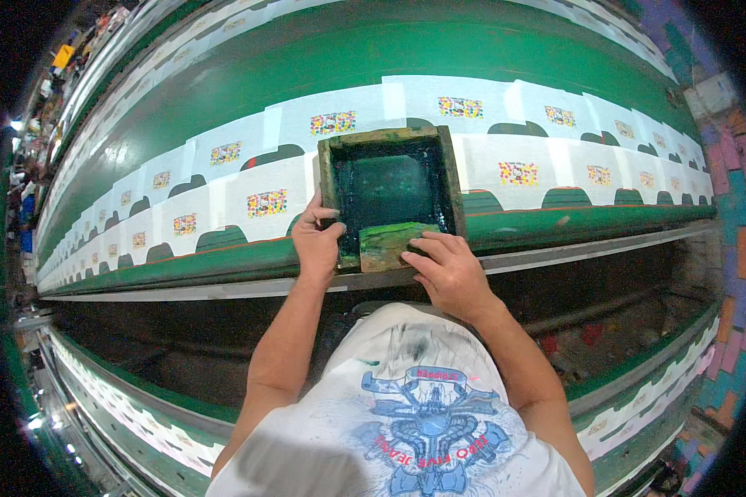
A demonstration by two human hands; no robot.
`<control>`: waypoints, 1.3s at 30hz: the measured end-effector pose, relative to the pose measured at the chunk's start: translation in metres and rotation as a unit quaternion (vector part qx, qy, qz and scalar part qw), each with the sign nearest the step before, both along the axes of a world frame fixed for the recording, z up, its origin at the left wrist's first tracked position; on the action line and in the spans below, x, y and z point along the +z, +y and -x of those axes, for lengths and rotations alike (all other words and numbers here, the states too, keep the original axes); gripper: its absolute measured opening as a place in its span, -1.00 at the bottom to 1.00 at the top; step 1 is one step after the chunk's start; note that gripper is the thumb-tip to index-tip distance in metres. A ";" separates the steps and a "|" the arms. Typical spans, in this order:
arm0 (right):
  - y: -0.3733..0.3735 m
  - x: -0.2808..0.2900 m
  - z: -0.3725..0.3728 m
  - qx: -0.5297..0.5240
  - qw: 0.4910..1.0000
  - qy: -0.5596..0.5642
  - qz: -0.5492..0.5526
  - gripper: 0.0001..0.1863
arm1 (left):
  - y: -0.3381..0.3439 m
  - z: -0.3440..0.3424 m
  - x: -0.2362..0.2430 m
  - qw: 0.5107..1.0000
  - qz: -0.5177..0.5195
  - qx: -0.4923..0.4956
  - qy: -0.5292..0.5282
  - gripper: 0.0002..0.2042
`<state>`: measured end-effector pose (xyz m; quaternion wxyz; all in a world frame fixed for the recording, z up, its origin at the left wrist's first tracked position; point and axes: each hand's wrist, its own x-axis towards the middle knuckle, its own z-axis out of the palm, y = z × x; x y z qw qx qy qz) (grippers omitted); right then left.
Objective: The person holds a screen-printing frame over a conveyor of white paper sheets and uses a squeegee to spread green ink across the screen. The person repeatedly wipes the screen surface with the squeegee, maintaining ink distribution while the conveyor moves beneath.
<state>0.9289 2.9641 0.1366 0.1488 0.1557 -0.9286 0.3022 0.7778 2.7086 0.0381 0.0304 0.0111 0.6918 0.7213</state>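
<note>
A wooden screen-printing frame (450,178) with a dark, ink-stained mesh lies over the white cloth pieces on the long green table. My left hand (317,240) grips the frame's left side near its lower corner, thumb on the inner side. In my right hand (452,272) is a wooden squeegee (387,247), streaked with green, at the frame's near end. My thumb and fingers pinch its right part. What lies beneath the mesh is hidden by the frame.
Two rows of white cloth pieces (302,176) with colourful rectangular prints run along the green table (331,62). A pale rail (224,291) follows its near edge. Behind me stands another table with printed pieces (153,422). Cluttered goods (58,83) fill the far left.
</note>
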 end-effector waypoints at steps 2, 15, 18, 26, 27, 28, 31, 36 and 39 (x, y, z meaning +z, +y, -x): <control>-0.001 0.003 0.007 0.012 1.000 -0.005 -0.018 -0.55 | -0.004 0.001 -0.006 1.000 0.008 0.002 0.005 -0.70; -0.011 0.019 0.048 0.018 0.991 -0.036 -0.125 -0.61 | 0.005 0.008 -0.009 1.000 0.010 -0.006 -0.010 -0.75; -0.007 0.035 0.053 0.036 0.985 -0.087 -0.141 -0.62 | 0.003 0.008 -0.016 0.999 0.032 0.000 0.003 -0.73; 0.011 0.056 0.084 0.091 0.962 -0.204 -0.159 -0.63 | 0.005 0.009 -0.022 1.000 0.025 -0.003 0.013 -0.82; 0.015 0.058 0.093 0.101 0.956 -0.223 -0.162 -0.65 | 0.005 0.009 -0.021 0.999 0.041 -0.005 0.011 -0.82; 0.019 0.058 0.102 0.099 0.955 -0.235 -0.154 -0.68 | 0.005 0.009 -0.019 0.998 0.058 -0.007 0.010 -0.82; 0.026 0.052 0.134 0.088 0.953 -0.250 -0.145 -0.76 | 0.007 0.006 -0.009 0.995 0.092 -0.005 0.031 -0.81; 0.029 0.040 0.182 0.012 0.974 -0.179 -0.137 -0.69 | 0.009 0.006 -0.002 0.996 0.081 -0.010 0.043 -0.80; 0.026 0.032 0.196 -0.026 0.982 -0.133 -0.135 -0.56 | 0.008 0.006 -0.002 0.996 0.076 -0.016 0.048 -0.79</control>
